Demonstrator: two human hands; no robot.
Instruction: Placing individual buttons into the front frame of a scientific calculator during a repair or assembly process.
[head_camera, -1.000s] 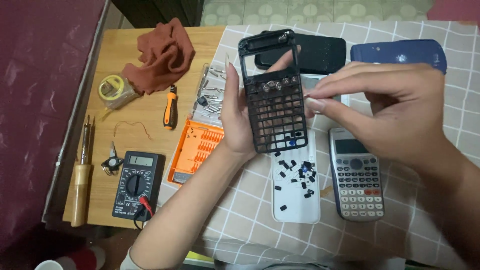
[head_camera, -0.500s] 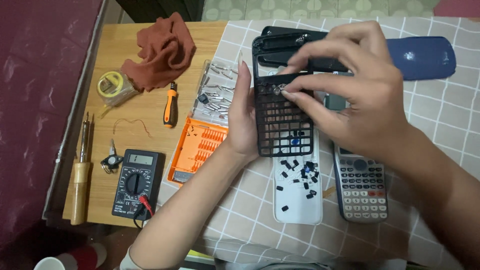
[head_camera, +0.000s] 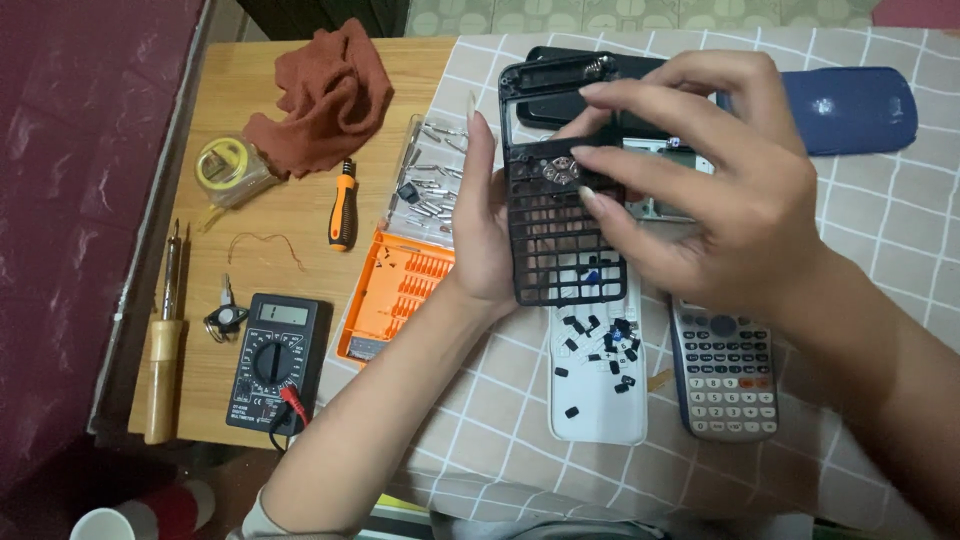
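Note:
My left hand (head_camera: 480, 235) grips a black calculator front shell (head_camera: 560, 250), a frame of empty key holes, held upright over the checked tablecloth. My right hand (head_camera: 700, 190) covers its upper right part, fingertips resting on the round grey pad near the shell's middle. Below the shell lies a white tray (head_camera: 598, 400) holding several small loose black keys. To its right sits a whole grey calculator (head_camera: 725, 372), partly under my right wrist.
A blue cover (head_camera: 850, 105) and a black back shell (head_camera: 560, 105) lie at the far edge. On the wooden table: an orange bit case (head_camera: 400, 295), a screwdriver (head_camera: 343, 208), a black multimeter (head_camera: 275, 360), a soldering iron (head_camera: 165, 340), a tape roll (head_camera: 225, 165), a brown rag (head_camera: 325, 95).
My right hand moved left from beside the shell onto its face, and its fingertips now press the grey pad. The shell stays in my left hand.

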